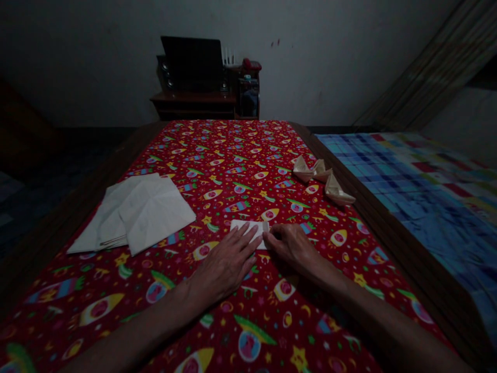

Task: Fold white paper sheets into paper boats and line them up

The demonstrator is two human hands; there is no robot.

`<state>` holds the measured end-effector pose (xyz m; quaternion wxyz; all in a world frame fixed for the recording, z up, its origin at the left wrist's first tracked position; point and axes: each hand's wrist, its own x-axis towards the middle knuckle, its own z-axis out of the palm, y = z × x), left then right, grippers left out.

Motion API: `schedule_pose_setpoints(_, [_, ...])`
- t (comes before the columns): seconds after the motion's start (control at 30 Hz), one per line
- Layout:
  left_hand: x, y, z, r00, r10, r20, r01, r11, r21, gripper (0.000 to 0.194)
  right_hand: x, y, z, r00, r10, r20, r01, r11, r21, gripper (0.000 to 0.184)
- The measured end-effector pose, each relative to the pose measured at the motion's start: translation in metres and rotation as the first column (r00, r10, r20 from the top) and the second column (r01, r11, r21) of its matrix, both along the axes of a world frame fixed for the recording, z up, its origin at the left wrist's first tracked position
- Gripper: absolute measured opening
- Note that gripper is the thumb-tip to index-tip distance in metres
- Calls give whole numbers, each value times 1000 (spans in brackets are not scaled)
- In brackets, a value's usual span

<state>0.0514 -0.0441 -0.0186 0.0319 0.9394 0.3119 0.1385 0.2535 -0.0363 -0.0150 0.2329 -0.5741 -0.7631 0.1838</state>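
Note:
A small folded piece of white paper (237, 224) lies flat on the red patterned cloth (240, 202) in front of me. Across its left part rests my left hand (229, 259), fingers stretched out flat and pressing on it. My right hand (293, 243) is at the paper's right end, its thumb and forefinger pinched together on that edge, where a narrow strip looks folded over. To the left lies a loose stack of creased white paper sheets (155, 212). Several folded paper boats (337, 191) stand in a row to the right, apart from my hands.
Beyond the cloth's far end stands a wooden desk (194, 106) with a dark monitor (192, 62), speakers and a red telephone (252, 65). Dark wooden edges run along both sides of the cloth. On the right is a bed with a blue plaid cover (373, 181).

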Motion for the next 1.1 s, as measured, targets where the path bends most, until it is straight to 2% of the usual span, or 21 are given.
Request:
schedule_pose_setpoints(0.13, [-1,0,1,999,-1,-43,1,1000,6,45,2,0,2,998,-19,62,18,999,28,34])
schedule_pose_setpoints(0.23, [0,0,0,998,5,-55,-4,1000,16,44,1,-9,4,973,-92,210,47,977,207,27])
schedule_pose_setpoints(0.3, [1,-1,-1,999,11,-44,-10,1000,20,42,-3,-20,5,951,-54,303,-47,947,317,26])
schedule_pose_setpoints(0.4, [-1,-2,-1,999,13,-30,-12,1000,24,40,-10,-40,4,917,156,367,-297,882,365,34])
schedule_pose_setpoints(0.47, [-5,-2,-1,999,13,-46,-12,1000,20,41,-10,-51,1,887,233,399,-373,870,322,46])
schedule_pose_setpoints(0.6, [-25,-6,1,994,33,-100,-31,999,26,45,7,-60,-6,864,278,421,-391,895,213,61])
schedule_pose_setpoints(0.73, [-40,-11,2,994,57,-93,-51,997,60,42,18,-61,-6,874,266,407,-375,901,216,61])
schedule_pose_setpoints(0.83, [-33,-12,3,995,62,-75,-57,996,63,42,10,-59,-3,886,244,394,-357,901,247,58])
schedule_pose_setpoints(0.97, [-19,-10,3,998,12,-62,-9,999,45,46,-2,-53,-3,886,257,385,-374,888,268,58])
schedule_pose_setpoints(1.1, [-26,-10,0,993,44,-107,-37,997,65,46,3,-53,-5,877,261,403,-380,890,252,50])
